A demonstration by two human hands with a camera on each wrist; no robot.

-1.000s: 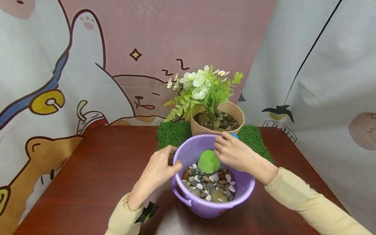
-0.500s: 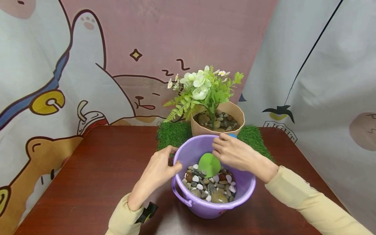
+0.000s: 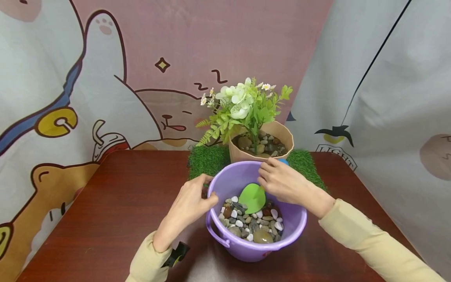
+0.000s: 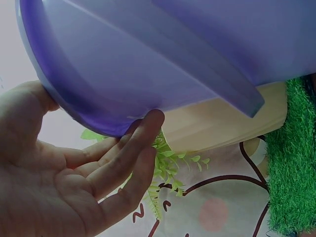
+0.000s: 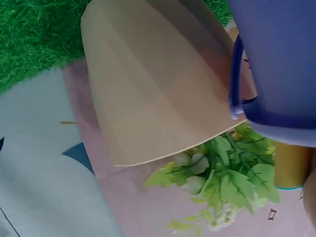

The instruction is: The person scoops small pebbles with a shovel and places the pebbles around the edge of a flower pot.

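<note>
A purple bucket (image 3: 239, 176) with stones (image 3: 243, 225) in it stands before me on the table. My left hand (image 3: 188, 201) grips its left rim; the left wrist view shows the thumb on one side of the wall and the fingers on the other. Over the bucket's far right side, my right hand (image 3: 283, 182) holds a toy shovel by its handle (image 5: 289, 165), which is yellow-orange with a blue end. The shovel's green blade (image 3: 252, 198) points down at the stones, its lower edge among them. The fingers hide most of the handle in the head view.
Right behind the bucket is a beige flowerpot (image 3: 289, 147) with white flowers (image 3: 239, 100), green leaves and stones. It stands on a green turf mat (image 3: 304, 168). Brown tabletop (image 3: 134, 203) lies around, with a printed cloth (image 3: 197, 39) hanging behind.
The shovel's blade has dipped slightly toward the stones and tilted a little to the right. A few stones at the left have shifted. My left hand keeps its hold on the rim.
</note>
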